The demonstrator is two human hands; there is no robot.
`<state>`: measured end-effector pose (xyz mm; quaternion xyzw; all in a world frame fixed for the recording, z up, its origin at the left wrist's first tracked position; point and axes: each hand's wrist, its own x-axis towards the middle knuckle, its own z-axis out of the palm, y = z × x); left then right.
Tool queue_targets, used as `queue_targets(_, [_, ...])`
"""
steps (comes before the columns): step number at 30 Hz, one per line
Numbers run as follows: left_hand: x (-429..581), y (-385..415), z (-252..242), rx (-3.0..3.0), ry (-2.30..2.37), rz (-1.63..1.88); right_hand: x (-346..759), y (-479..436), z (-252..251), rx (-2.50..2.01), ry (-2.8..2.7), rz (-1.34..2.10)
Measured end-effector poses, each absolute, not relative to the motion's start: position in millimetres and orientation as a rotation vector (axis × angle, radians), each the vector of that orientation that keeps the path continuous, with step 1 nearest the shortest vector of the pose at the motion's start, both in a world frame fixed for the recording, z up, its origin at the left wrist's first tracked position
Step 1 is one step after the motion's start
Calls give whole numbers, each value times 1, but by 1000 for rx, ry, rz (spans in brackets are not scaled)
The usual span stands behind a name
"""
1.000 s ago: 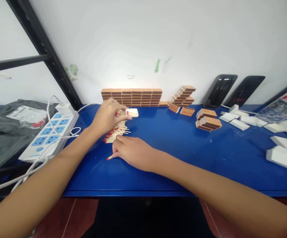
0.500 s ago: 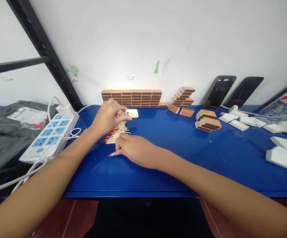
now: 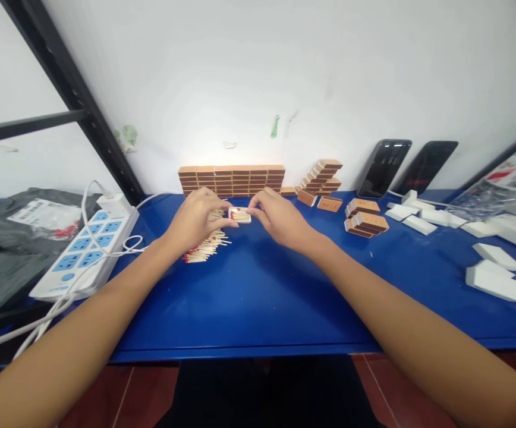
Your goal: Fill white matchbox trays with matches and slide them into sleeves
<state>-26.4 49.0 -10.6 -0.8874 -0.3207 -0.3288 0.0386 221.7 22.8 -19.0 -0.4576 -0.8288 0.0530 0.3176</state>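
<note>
My left hand (image 3: pixel 197 219) is closed on the left end of a small white matchbox tray (image 3: pixel 240 222), gripping it between thumb and fingers. Several matches (image 3: pixel 239 215) lie inside the tray, some with red heads showing. At the tray's right end, my right hand (image 3: pixel 272 215) has its thumb and forefinger pinched together over the edge, at a red-headed match. The fingertips partly hide what they pinch. Beside and below my left hand spreads a loose pile of matches (image 3: pixel 207 246), heads mostly to the left; my hand covers part of it.
A wall of stacked matchboxes (image 3: pixel 231 181) stands at the back, with a stepped matchbox stack (image 3: pixel 323 178) and another group (image 3: pixel 367 221) to its right. White trays (image 3: pixel 494 282) lie far right. Two phones (image 3: pixel 385 169) lean on the wall. A power strip (image 3: pixel 84 249) sits left.
My right hand has moved up and away from the table front to the tray, bringing the pinched match along. My left hand still holds the tray, which now sits slightly nearer.
</note>
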Motion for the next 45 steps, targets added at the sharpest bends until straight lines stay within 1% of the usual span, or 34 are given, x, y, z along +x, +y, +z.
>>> queue_targets(17, [-22,45,-12,-2762,-849,-992,216,15,-14,-1325,-2246,73])
queue_targets(45, [-21,43,-10,-2797,-887,-997,218,13,-11,-1364,-2286,61])
